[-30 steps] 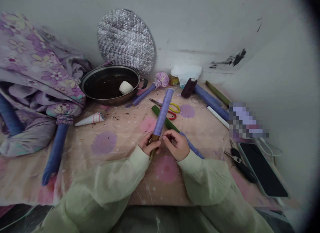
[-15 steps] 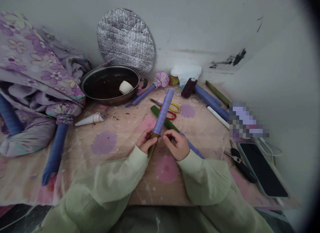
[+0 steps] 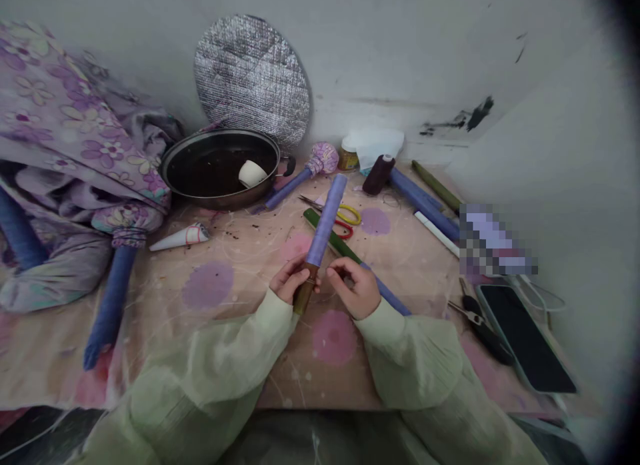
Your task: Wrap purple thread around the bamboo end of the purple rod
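Observation:
My left hand (image 3: 290,280) is closed around a brown bamboo stick (image 3: 303,297) whose upper part is wrapped in purple-blue material (image 3: 327,222). The stick tilts, its wrapped end pointing away from me. Just right of its bare part is my right hand (image 3: 356,288), thumb and forefinger pinched together. Whatever lies between those fingers is too small to make out. Behind the stick lie scissors (image 3: 351,215) with one yellow and one red handle. A green stick (image 3: 337,245) with a blue-wrapped lower part (image 3: 390,297) passes behind my right hand.
A dark pan (image 3: 220,198) holding a white cup (image 3: 253,174) stands at the back left. Purple floral cloth (image 3: 75,112) fills the left side. Behind are a dark thread spool (image 3: 379,175) and more wrapped sticks (image 3: 425,202). A phone (image 3: 527,338) and black-handled tool (image 3: 485,335) lie right.
My left hand has shifted slightly left and down along the bamboo stick, and more of the bare brown part shows. My right hand stays pinched in nearly the same place.

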Tool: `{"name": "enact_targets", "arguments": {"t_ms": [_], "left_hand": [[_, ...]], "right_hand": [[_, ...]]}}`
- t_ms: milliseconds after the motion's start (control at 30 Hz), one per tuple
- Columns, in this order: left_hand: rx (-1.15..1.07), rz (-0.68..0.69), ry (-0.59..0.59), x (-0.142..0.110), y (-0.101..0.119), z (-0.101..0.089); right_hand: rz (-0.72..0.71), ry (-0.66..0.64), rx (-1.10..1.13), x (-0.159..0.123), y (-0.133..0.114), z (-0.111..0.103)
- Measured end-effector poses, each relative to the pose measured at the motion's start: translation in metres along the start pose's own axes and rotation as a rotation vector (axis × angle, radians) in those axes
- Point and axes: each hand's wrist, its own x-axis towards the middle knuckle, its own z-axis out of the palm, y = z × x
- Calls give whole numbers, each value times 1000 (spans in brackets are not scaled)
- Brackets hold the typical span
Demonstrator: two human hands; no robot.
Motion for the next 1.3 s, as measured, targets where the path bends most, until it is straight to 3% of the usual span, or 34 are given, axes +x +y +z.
{"name": "enact_targets", "arguments": {"t_ms": [233,600,767,967,1067,1167,1300], "left_hand": [[-35,-38,-71,-3,-2,-2],[-190,-107,-60,0,-2,9],[-175,-173,-146,-3,4,7],[5,-66,-96,-11,3,7],[21,-52,-123,-9,1,6],[-3,-9,-77,-5,0,4],[4,-45,-103,-2,-3,2]], "right_hand": [[7,15,-11,0,1,-2],[2,-5,-24,-1,-1,0],[-16,11,-44,-1,-2,0],[-37,21,-43,0,1,0],[-25,23,-31,0,1,-1],[-8,27,-38,-1,2,-2],[16,33,-47,0,1,-3]]}}
